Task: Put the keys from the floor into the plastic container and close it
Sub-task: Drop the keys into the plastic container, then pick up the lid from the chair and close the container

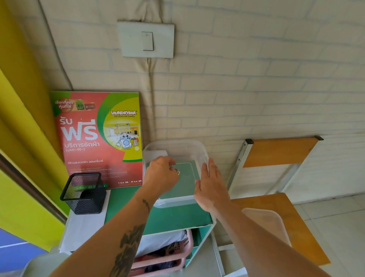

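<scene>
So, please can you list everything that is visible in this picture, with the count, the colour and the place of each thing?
plastic container: one, clear, open, on the green shelf top by the wall
keys: one small bunch, metal, in the left hand's fingers over the container
lid: one, translucent, on the chair seat at right
poster: one, red, green and yellow, leaning on the wall
mesh holder: one, black, on the shelf's left
shelf unit: one, green top, white frame
basket: one, pink, under the shelf top
chair: one, wood and white metal, at right
wall switch: one, white
left hand: holding the keys
right hand: open, at the container's right side
</scene>
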A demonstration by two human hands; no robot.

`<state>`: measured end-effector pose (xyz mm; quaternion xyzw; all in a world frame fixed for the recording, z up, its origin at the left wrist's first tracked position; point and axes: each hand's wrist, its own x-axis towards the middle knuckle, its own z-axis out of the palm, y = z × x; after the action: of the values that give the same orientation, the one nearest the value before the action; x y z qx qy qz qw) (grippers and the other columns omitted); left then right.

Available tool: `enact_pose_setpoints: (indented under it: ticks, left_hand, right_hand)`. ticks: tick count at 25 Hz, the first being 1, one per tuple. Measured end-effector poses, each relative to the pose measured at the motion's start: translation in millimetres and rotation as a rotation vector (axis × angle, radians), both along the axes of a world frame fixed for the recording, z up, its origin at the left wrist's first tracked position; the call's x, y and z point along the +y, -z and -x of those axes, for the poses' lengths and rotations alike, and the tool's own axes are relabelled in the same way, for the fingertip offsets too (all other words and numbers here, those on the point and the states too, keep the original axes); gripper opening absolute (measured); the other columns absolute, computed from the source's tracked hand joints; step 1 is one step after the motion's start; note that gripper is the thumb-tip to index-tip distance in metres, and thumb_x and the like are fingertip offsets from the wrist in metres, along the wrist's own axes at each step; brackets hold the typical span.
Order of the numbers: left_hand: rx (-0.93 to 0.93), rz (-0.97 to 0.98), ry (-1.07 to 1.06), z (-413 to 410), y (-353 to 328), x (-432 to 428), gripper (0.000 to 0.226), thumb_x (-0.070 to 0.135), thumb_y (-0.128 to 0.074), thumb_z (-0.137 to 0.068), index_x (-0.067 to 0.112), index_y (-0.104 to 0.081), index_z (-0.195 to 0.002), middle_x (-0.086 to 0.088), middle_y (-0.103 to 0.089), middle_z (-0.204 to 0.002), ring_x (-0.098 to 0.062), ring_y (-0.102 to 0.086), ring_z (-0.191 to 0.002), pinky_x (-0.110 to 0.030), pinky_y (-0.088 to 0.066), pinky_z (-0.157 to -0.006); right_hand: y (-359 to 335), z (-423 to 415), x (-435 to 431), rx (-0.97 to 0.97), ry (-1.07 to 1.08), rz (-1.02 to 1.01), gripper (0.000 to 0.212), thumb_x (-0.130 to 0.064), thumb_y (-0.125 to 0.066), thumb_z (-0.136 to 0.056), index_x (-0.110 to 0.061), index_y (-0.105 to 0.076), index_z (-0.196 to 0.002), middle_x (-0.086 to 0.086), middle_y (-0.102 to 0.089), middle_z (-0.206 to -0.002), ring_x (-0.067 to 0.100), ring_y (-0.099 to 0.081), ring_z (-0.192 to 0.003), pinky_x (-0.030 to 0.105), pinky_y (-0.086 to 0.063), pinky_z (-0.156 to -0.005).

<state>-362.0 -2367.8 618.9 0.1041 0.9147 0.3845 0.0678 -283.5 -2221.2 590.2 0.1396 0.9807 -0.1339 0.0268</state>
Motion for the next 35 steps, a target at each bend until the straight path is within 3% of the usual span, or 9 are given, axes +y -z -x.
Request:
enact_pose_setpoints:
  ticks: [4,9,14,18,21,24,27,32,35]
  left_hand:
    - [0.067,-0.004,0.04,-6.2,-7.6,-0.4,0.033,0.014,-0.049,-0.088,0.018,-0.069,-0.113,-0.001,-0.071,-0.111,-0.019,-0.066,-0.095,-0.031,-0.054,-0.088]
    - [0.1,-0.105,0.031,-27.0,-24.2,23.2,0.032,0.009,-0.048,-0.084,0.022,-0.072,-0.101,0.004,-0.072,-0.095,-0.018,-0.067,-0.082,-0.027,-0.054,-0.08]
    - [0.099,-0.2,0.107,-61.4,-30.4,99.4,0.029,0.009,-0.049,-0.086,0.025,-0.072,-0.095,0.007,-0.07,-0.087,-0.013,-0.065,-0.07,-0.023,-0.051,-0.075]
    - [0.059,-0.194,0.192,-100.9,-5.4,180.2,0.029,0.009,-0.05,-0.085,0.025,-0.071,-0.096,0.004,-0.071,-0.087,-0.011,-0.062,-0.068,-0.023,-0.051,-0.074]
    - [-0.086,-0.119,0.218,-132.2,31.1,240.5,0.031,0.01,-0.049,-0.085,0.023,-0.069,-0.105,0.003,-0.07,-0.095,-0.011,-0.063,-0.076,-0.022,-0.048,-0.076]
    - [-0.174,0.002,0.214,-152.9,87.0,289.5,0.04,0.013,-0.049,-0.087,0.02,-0.061,-0.124,-0.004,-0.065,-0.119,-0.022,-0.063,-0.1,-0.031,-0.051,-0.087]
    - [-0.233,0.173,0.227,-166.9,144.5,324.5,0.049,0.02,-0.049,-0.09,0.019,-0.046,-0.139,-0.005,-0.051,-0.14,-0.029,-0.055,-0.119,-0.037,-0.045,-0.097]
    - [-0.316,0.353,0.25,-178.7,244.5,362.5,0.06,0.035,-0.047,-0.087,0.019,-0.03,-0.144,-0.005,-0.039,-0.147,-0.028,-0.047,-0.126,-0.045,-0.046,-0.101]
    - [-0.386,0.497,0.246,-180.4,297.6,372.2,0.07,0.041,-0.043,-0.088,0.02,-0.016,-0.149,-0.008,-0.017,-0.16,-0.034,-0.031,-0.14,-0.051,-0.04,-0.109]
  right_hand:
    - [-10.2,-2.9,4.8,-0.041,-0.02,0.082,0.068,-0.036,-0.029,-0.104,-0.009,0.004,-0.157,0.012,0.016,-0.165,0.027,0.009,-0.152,0.039,-0.004,-0.121]
    - [-32.3,-21.8,33.7,0.067,-0.011,0.31,0.063,-0.032,-0.031,-0.105,-0.011,-0.003,-0.157,0.004,0.002,-0.167,0.017,0.002,-0.152,0.036,-0.006,-0.121]
    - [-33.8,-60.8,118.0,0.107,0.12,0.446,0.06,-0.033,-0.032,-0.104,-0.012,-0.013,-0.157,0.004,-0.014,-0.165,0.018,-0.013,-0.151,0.03,-0.012,-0.117]
    - [2.3,-101.7,202.6,-0.018,0.234,0.498,0.061,-0.035,-0.032,-0.104,-0.014,-0.012,-0.158,0.004,-0.011,-0.166,0.019,-0.012,-0.152,0.035,-0.013,-0.12]
    - [42.5,-132.4,266.1,-0.118,0.311,0.517,0.059,-0.035,-0.034,-0.104,-0.013,-0.018,-0.156,0.006,-0.018,-0.164,0.024,-0.02,-0.15,0.038,-0.023,-0.117]
    - [90.1,-153.8,317.3,-0.208,0.333,0.488,0.052,-0.029,-0.037,-0.102,-0.012,-0.03,-0.15,0.012,-0.035,-0.155,0.031,-0.04,-0.137,0.041,-0.039,-0.107]
    - [143.0,-169.1,349.6,-0.309,0.366,0.505,0.052,-0.029,-0.037,-0.1,-0.017,-0.03,-0.15,0.01,-0.039,-0.15,0.03,-0.047,-0.129,0.044,-0.043,-0.104]
    - [228.5,-180.7,384.3,-0.418,0.39,0.523,0.042,-0.035,-0.037,-0.091,-0.021,-0.041,-0.131,0.009,-0.046,-0.13,0.028,-0.052,-0.114,0.05,-0.05,-0.095]
    - [271.2,-180.5,397.9,-0.444,0.415,0.516,0.043,-0.036,-0.038,-0.09,-0.022,-0.04,-0.13,0.008,-0.043,-0.133,0.03,-0.051,-0.114,0.051,-0.05,-0.094]
